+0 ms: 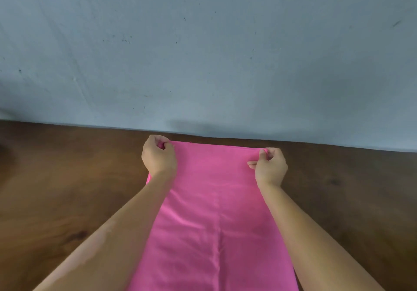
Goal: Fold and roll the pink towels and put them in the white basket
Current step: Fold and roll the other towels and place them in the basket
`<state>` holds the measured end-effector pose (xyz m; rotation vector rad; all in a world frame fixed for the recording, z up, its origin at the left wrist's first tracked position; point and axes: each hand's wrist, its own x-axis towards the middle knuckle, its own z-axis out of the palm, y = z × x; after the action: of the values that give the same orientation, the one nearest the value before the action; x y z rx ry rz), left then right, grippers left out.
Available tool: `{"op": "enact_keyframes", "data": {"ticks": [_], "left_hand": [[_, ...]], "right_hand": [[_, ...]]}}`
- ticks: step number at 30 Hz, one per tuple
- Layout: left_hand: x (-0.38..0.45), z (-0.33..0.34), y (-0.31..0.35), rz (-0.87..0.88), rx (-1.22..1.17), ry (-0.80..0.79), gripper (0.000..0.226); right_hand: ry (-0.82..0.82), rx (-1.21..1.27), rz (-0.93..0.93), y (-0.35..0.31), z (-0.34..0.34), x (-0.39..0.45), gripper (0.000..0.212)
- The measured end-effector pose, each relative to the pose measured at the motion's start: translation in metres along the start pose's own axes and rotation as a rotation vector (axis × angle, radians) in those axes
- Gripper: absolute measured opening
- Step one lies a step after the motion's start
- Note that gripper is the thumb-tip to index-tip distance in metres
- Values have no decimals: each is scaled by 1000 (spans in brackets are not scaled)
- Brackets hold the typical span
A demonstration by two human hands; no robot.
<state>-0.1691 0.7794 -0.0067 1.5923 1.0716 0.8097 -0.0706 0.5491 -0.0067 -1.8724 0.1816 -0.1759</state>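
Meanwhile, a pink towel (214, 211) lies lengthwise on a brown wooden table (67, 189) below a grey wall (203, 53), its far corners pinched by the left hand (159, 156) and right hand (269, 166), fingers curled around the cloth

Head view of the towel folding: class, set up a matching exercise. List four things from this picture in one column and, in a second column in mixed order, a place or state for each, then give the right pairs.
Column one:
1. pink towel
2. left hand
3. right hand
4. wooden table

Column two:
A. pinches the towel's far right corner
B. lies beneath the towel, up against the grey wall
C. spread lengthwise, with a crease down its middle
D. pinches the towel's far left corner

Pairs: 1-C, 2-D, 3-A, 4-B
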Motion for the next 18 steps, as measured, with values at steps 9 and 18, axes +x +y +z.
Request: {"op": "enact_keyframes", "data": {"ticks": [9,18], "left_hand": [[30,33,6,160,-13,8,21],[27,37,3,305,33,-113,8]], "right_hand": [[-31,3,25,-3,28,41,12],[-264,176,138,-17,13,44,26]]}}
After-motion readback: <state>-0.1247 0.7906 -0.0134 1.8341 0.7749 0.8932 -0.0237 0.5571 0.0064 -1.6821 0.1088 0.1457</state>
